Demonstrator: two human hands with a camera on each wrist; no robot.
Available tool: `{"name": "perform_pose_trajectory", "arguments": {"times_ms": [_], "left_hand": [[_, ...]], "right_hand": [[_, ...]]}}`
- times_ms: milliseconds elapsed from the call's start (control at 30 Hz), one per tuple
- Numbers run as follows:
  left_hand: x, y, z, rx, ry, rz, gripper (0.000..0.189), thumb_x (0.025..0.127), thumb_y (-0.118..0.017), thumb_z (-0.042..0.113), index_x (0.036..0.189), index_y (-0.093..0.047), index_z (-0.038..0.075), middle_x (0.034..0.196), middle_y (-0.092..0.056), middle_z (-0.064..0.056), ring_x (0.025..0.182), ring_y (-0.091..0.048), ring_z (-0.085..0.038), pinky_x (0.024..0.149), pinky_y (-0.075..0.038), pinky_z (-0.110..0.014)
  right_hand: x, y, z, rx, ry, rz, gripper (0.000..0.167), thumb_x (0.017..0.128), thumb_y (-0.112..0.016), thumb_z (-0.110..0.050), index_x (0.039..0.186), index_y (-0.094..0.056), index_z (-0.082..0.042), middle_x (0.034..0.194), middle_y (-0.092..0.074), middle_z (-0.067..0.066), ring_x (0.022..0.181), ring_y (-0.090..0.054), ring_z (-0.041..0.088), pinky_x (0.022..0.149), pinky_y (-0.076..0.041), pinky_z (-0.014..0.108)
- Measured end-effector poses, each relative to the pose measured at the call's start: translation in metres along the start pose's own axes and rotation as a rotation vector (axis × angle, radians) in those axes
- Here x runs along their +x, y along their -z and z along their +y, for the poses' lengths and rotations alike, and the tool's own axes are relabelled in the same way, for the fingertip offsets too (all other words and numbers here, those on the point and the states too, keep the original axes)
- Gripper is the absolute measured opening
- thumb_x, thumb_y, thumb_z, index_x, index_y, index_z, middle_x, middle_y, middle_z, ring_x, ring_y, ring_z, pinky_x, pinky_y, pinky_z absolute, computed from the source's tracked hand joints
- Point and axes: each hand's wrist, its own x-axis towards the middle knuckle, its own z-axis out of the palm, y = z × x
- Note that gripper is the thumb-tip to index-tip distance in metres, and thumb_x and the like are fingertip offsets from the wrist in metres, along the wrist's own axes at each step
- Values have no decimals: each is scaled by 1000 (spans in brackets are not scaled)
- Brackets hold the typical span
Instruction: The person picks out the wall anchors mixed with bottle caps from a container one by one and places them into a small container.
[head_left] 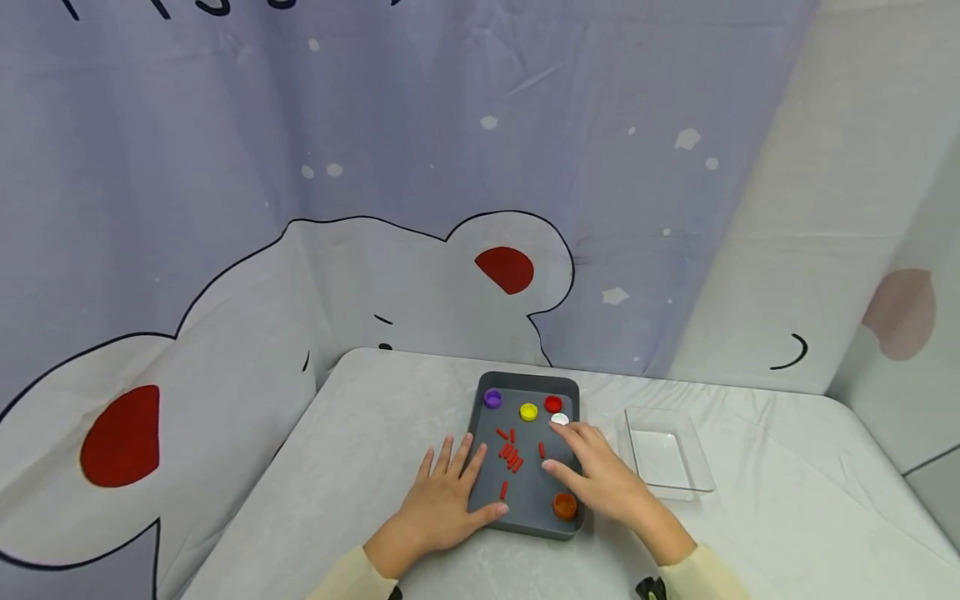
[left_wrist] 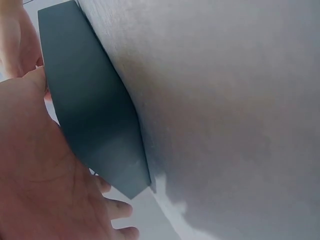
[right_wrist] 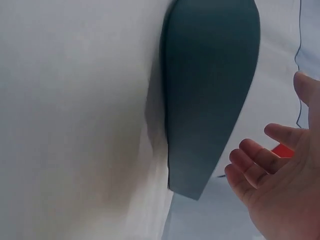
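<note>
A grey tray (head_left: 536, 517) lies on the white cloth. Several short red sticks (head_left: 512, 456) are scattered in its left and middle part. Purple (head_left: 492, 399), yellow (head_left: 528, 412), red (head_left: 552, 404) and white (head_left: 559, 419) round caps sit toward its far end, and an orange cap (head_left: 565, 506) is in the near right corner. My left hand (head_left: 442, 508) rests on the tray's left rim with fingers spread. Over the tray's right side hovers my right hand (head_left: 603, 475), fingers extended near the white cap, holding nothing visible.
A clear rectangular container (head_left: 667, 454) stands right of the tray, close to the right hand. White cloth (head_left: 787, 500) covers the table. A printed curtain (head_left: 420, 150) hangs behind it.
</note>
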Motion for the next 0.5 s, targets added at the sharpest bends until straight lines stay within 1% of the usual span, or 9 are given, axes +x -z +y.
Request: {"name": "perform_pose_trajectory", "arguments": {"times_ms": [133,233,367,500], "left_hand": [[0,0,0,2,1,-2,94,94,-42,76,162,-27,13,169,-16,-15,154,-11,-45,118,-12,-66],[2,-2,-1,7,4,-8,95,93,-42,77,162,-27,14,169,-15,-15,154,-11,-45,118,-13,-67],[3,-5,-3,25,17,-24,97,91,-38,81,163,-24,18,170,-11,-12,154,-9,-43,119,-12,-66],[3,-6,-3,26,20,-35,100,89,-37,84,163,-24,18,170,-9,-12,154,-8,-43,119,-12,-66]], "right_hand": [[3,-5,-4,22,-31,-47,65,99,-60,-52,150,-49,-14,142,-51,8,134,-46,30,107,-43,55],[5,-9,-6,25,-32,-69,66,98,-60,-52,150,-50,-13,142,-52,9,134,-45,30,107,-43,54],[7,-14,-8,9,6,-79,64,98,-62,-51,147,-53,-10,136,-55,8,127,-49,28,102,-47,52],[9,-19,-10,2,41,-97,62,98,-62,-52,142,-57,-8,127,-58,8,117,-53,23,95,-49,50]]}}
